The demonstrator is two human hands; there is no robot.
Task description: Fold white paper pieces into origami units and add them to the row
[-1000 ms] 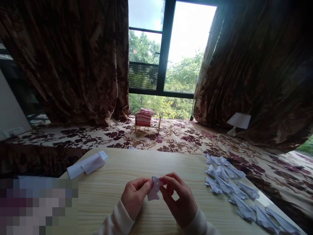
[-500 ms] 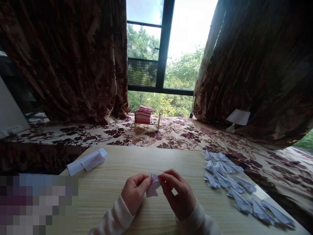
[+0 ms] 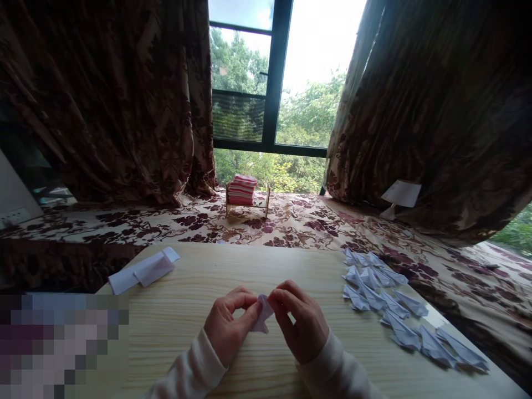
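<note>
A small piece of folded white paper (image 3: pixel 262 313) sits between both my hands, just above the light wooden table (image 3: pixel 195 288). My left hand (image 3: pixel 228 327) pinches its left side with thumb and forefinger. My right hand (image 3: pixel 300 322) pinches its upper right edge, fingers curled. Both wrists wear cream sleeves.
Several folded white paper pieces (image 3: pixel 394 310) lie in rows at the table's right. A folded white paper strip (image 3: pixel 143 270) lies at the far left corner. Beyond the table lie a floral bedspread, a tiny toy bed (image 3: pixel 246 195) and a small white lamp (image 3: pixel 399 197), then curtains and a window.
Both hands, still pinching the paper, have closed in on it slightly. The view has tilted a little, so everything sits a bit higher and further left in the picture.
</note>
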